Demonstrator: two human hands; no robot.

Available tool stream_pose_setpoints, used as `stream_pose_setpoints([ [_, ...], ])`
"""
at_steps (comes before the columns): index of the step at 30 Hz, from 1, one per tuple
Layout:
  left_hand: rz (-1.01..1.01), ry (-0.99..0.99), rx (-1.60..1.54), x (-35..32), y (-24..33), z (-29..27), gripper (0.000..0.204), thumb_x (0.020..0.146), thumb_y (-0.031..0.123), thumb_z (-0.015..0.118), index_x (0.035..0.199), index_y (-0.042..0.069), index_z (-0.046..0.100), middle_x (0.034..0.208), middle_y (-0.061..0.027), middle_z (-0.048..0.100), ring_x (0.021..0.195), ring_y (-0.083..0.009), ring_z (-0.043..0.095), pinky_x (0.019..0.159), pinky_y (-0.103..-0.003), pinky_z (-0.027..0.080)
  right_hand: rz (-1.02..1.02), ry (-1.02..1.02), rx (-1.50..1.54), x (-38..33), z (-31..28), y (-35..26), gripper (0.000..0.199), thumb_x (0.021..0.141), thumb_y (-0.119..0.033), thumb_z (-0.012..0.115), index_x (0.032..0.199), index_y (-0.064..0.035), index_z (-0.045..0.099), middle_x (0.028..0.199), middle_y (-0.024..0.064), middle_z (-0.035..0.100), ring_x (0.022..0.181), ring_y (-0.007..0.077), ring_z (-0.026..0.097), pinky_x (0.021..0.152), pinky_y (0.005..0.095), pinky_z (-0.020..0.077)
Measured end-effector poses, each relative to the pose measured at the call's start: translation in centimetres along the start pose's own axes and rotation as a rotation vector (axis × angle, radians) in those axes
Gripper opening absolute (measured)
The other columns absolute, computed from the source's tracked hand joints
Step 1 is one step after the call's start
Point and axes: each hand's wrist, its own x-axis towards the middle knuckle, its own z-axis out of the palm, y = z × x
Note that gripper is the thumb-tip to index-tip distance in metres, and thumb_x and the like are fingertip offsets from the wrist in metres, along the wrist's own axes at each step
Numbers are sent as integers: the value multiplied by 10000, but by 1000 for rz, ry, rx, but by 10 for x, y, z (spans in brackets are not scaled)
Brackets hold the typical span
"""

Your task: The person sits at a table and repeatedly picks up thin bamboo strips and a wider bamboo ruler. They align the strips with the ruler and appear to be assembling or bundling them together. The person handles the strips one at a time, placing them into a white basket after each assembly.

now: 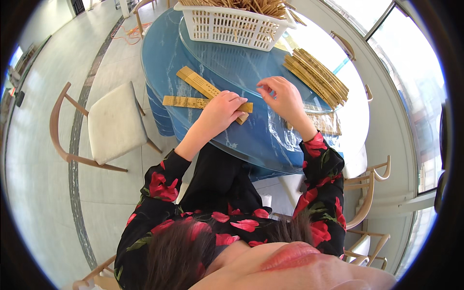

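My left hand (223,112) rests on the near side of the table, its fingers closed on a flat golden printed paper sleeve (186,102) that lies crosswise under it. A second stack of golden sleeves (199,83) runs diagonally beneath the same hand, crossing the first. My right hand (280,94) is raised over the table to the right, fingers loosely curled with a gap between thumb and forefinger. Nothing shows in it. Beyond it lies a fanned pile of long golden sleeves (316,77).
A white plastic basket (232,29) full of thin wooden sticks, like chopsticks, stands on the raised glass turntable (227,63) of the round blue table (159,53). Clear plastic wrap (282,133) and a flat golden bundle (325,123) lie near my right forearm. Chairs (116,123) surround the table.
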Motion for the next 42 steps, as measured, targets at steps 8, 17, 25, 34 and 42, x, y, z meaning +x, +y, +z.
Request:
stream_pose_setpoints([
  [8, 48, -11, -30, 2, -1, 3, 351, 829, 116, 789, 1158, 41, 692, 1049, -90, 661, 1027, -307, 626, 932, -401, 520, 18, 439, -287, 172, -24, 114, 275, 930, -297, 681, 1093, -89, 759, 995, 98, 740, 990, 317, 679, 904, 444, 523],
  [17, 46, -11, -43, 0, -4, 2, 347, 841, 106, 787, 1167, 38, 689, 1036, -82, 657, 1022, -296, 626, 913, -395, 524, 296, 258, -530, 283, 9, 164, 241, 881, -297, 700, 1025, -123, 786, 1026, 155, 764, 1002, 365, 717, 869, 479, 564],
  [25, 50, -52, -81, 5, 1, 4, 342, 849, 107, 781, 1170, 34, 688, 1038, -84, 656, 1032, -294, 619, 920, -391, 521, 137, 349, -821, 289, 6, 215, 211, 886, -165, 617, 871, -21, 770, 849, 214, 731, 834, 383, 715, 756, 467, 562],
  [34, 68, -8, -16, 3, -1, 1, 334, 837, 96, 775, 1156, 47, 689, 1036, -76, 656, 1024, -295, 616, 917, -394, 518, -23, 861, -356, 96, -129, 57, 250, 1018, -285, 673, 1095, -85, 802, 929, 58, 783, 862, 144, 732, 779, 276, 568],
  [42, 90, 91, -42, 13, -1, -2, 335, 845, 160, 802, 1162, 96, 716, 1231, -46, 699, 1082, -283, 636, 960, -383, 522, 406, 531, 831, -45, -50, 83, 246, 1006, -138, 697, 1166, 45, 734, 924, 61, 725, 812, 101, 635, 763, 226, 527],
])
